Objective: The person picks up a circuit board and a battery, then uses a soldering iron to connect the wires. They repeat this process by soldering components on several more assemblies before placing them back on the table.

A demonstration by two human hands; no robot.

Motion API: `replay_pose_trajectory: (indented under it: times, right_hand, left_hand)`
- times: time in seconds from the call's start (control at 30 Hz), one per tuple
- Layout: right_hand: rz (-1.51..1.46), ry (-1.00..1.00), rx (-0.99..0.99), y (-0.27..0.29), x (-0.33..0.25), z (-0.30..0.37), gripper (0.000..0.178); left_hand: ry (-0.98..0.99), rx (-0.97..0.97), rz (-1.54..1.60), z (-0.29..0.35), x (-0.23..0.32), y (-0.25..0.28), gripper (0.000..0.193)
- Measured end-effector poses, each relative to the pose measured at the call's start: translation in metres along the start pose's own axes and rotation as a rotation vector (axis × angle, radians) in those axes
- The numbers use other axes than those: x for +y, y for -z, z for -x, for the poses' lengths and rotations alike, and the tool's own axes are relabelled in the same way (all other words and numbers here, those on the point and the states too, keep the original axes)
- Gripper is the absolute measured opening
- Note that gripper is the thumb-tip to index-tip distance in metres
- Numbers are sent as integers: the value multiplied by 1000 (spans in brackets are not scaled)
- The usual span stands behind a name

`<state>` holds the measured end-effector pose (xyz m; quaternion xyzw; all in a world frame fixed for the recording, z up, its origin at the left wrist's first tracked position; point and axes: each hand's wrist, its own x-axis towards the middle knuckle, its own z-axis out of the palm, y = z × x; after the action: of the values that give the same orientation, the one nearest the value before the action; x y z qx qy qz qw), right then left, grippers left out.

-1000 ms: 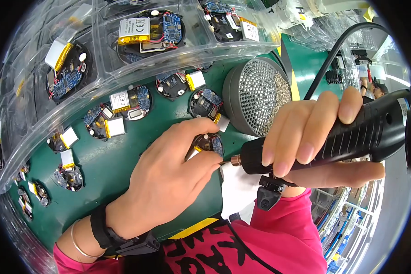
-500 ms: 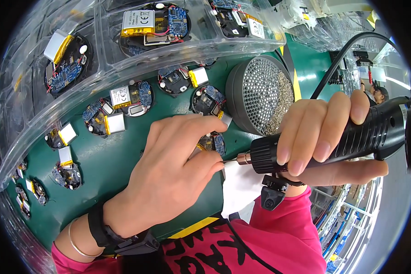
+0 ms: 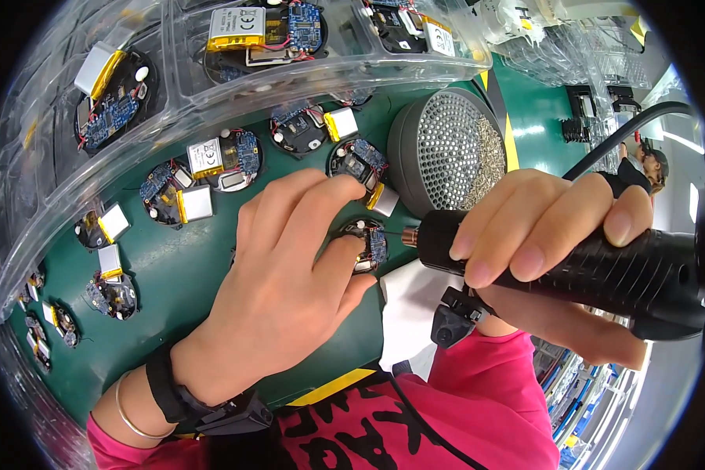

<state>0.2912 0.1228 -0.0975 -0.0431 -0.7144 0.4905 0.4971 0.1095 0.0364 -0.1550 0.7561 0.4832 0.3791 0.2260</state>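
Note:
My right hand is wrapped round a black corded electric screwdriver. The screwdriver's thin bit points left, its end at the right edge of a small round circuit-board assembly with a blue board. My left hand is curled over the left side of that assembly, its thumb on it and the index finger arched above; the other fingertips are hidden. Just beyond lies another round assembly, with a silver battery pouch hanging off it. A white sheet lies below the bit.
A dark round dish with a perforated top holds many small screws at its right side. More assemblies with battery pouches are spread over the green mat. Clear plastic trays overhang the far left. Another person is at the far right.
The screwdriver has moved up and slightly left, its bit now at the round assembly. My left thumb and index finger have parted from the bit and shifted up and left onto the assembly.

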Motion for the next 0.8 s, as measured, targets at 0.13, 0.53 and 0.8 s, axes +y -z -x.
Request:
replay_pose_trajectory:
  times: [0.13, 0.53, 0.8]
  right_hand:
    - [-30, 7, 60, -8, 2, 5, 80]
    - [-29, -123, -67, -7, -1, -5, 79]
    - [-136, -52, -49, 3, 19, 1, 76]
  left_hand:
    - [-21, 5, -24, 0, 0, -1, 42]
    - [-54, -7, -56, 0, 1, -3, 38]
    - [-137, 32, -136, 0, 1, -9, 30]
